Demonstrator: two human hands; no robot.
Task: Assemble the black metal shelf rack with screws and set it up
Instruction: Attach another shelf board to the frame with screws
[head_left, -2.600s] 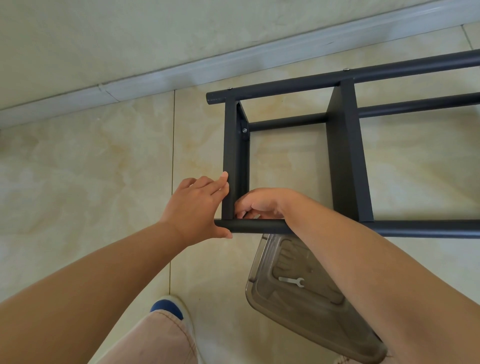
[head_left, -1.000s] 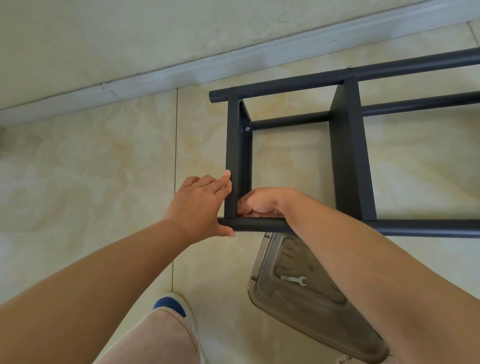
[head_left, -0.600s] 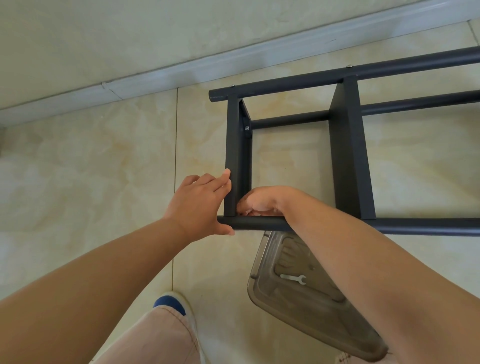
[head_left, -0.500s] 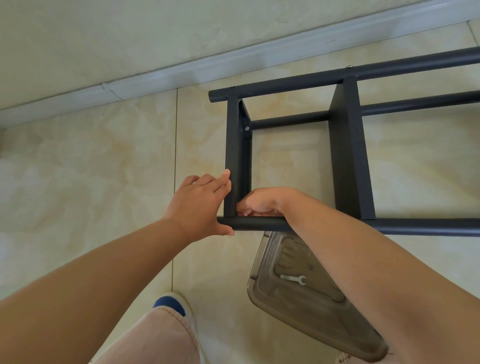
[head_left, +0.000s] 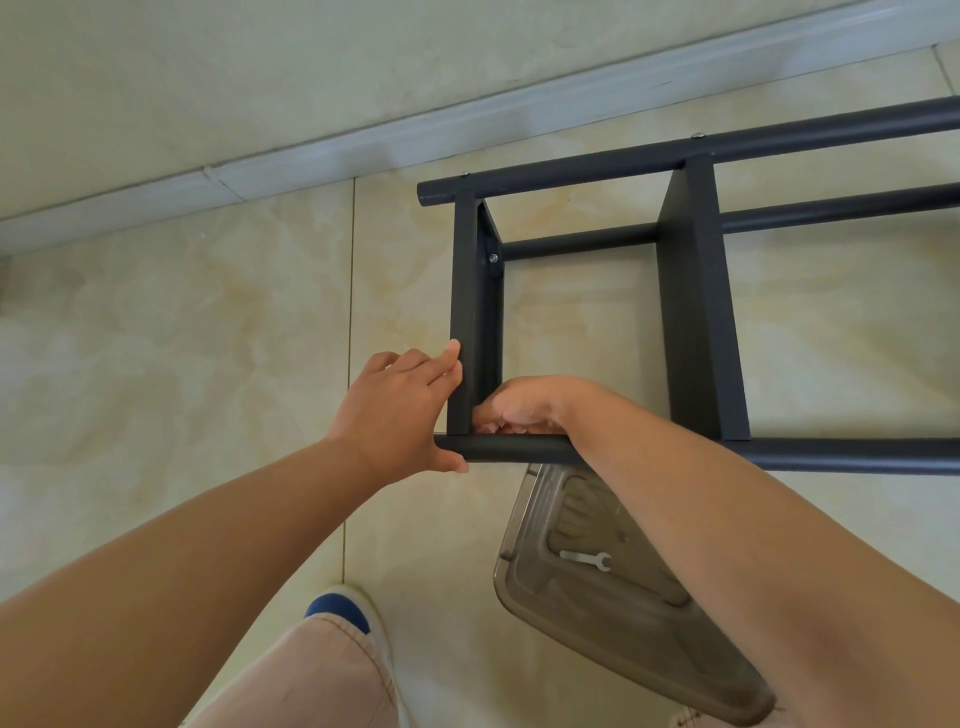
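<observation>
Floor: beige marbled tile (head_left: 182, 338), a pale baseboard (head_left: 363, 140) running along the wall from 9 to 1 o'clock.
Rack: black metal rack (head_left: 696, 312) lying on its side on the floor, from centre out to 3 o'clock; two long tubes, crossbars and a flat panel between them; its end frame sits at centre.
Screws: one screw (head_left: 492, 257) shows on the inner corner bracket at 12 o'clock of the end frame; two more heads sit on the far tube.
Left hand: left hand (head_left: 400, 410) wraps the corner where the end upright meets the near tube, fingers straight against the upright's outer face, thumb under the tube.
Right hand: right hand (head_left: 519, 408) curled inside that same corner, fingertips pinched down at the joint; what they hold is hidden.
Lid: clear brownish plastic lid (head_left: 597, 608) on the floor at 5 o'clock, below the near tube.
Wrench: small silver wrench (head_left: 587, 559) lying on the lid.
Foot: blue-and-white shoe (head_left: 340, 608) and beige trouser leg (head_left: 311, 675) at 6 o'clock.
</observation>
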